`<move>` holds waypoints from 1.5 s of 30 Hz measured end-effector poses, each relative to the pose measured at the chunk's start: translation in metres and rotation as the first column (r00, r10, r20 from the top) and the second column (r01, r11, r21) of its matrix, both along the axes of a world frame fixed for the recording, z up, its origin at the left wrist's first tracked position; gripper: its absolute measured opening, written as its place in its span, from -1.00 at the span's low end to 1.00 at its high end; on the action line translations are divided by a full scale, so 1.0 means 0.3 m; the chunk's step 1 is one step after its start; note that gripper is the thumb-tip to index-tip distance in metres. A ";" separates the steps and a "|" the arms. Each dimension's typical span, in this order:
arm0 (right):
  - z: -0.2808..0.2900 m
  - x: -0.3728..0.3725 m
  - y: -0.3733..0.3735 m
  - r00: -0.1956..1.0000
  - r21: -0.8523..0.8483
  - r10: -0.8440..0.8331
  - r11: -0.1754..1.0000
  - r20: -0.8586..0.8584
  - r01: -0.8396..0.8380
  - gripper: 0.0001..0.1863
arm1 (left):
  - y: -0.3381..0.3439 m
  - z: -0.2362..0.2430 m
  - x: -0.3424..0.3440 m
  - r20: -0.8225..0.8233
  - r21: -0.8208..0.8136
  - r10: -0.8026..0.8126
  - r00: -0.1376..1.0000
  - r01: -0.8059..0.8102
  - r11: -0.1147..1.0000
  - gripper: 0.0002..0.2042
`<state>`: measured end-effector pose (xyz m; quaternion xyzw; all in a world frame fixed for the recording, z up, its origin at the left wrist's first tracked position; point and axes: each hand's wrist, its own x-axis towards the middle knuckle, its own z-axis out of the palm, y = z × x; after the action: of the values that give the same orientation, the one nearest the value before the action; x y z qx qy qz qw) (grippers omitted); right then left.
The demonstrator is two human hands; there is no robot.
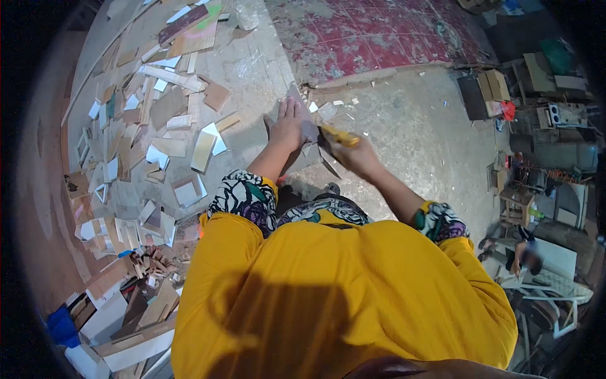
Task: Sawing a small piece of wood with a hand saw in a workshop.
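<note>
My left hand [287, 131] lies flat, fingers stretched forward and close together, on a thin grey-brown board [308, 126] at the right edge of the work table. Just to its right, my right hand [358, 156] is wrapped round a yellow-handled tool [341, 136] held against the board's outer edge. The tool's working end is blurred and partly hidden, so its exact kind does not show. Below the tool, a narrow dark pointed strip [329, 163] sticks out past the table edge; I cannot tell whether it belongs to the board or the tool.
Many wood and white-faced offcuts [167, 101] cover the left of the table [252, 69]. More scrap boards [139, 341] are piled at lower left. Beyond lies a red tiled floor [379, 38]. Cardboard boxes [492, 85] stand at right, and another person [527, 256] is at lower right.
</note>
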<state>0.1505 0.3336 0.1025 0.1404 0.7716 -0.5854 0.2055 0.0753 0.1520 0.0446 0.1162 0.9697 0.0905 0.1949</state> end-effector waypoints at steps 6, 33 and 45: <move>0.232 -0.016 0.148 0.982 -0.133 -0.124 0.985 -0.139 0.106 -0.78 | -0.024 0.011 0.021 0.028 -0.061 0.007 1.000 -0.005 0.998 -0.02; -0.073 -0.184 -0.425 0.528 0.468 0.600 0.800 -0.601 -0.376 -0.48 | -0.066 -0.149 0.183 -0.388 0.032 0.232 0.892 -0.239 0.971 -0.18; -0.269 -0.201 -0.067 0.995 -0.141 0.103 0.985 0.002 -0.102 -0.67 | -0.051 -0.094 0.147 -0.285 0.463 0.517 0.807 -0.356 0.812 -0.35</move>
<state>0.0901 0.3136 0.0219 0.0884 0.7337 -0.6263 0.2481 0.1194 0.1366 0.0165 -0.0625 0.9506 0.2981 -0.0600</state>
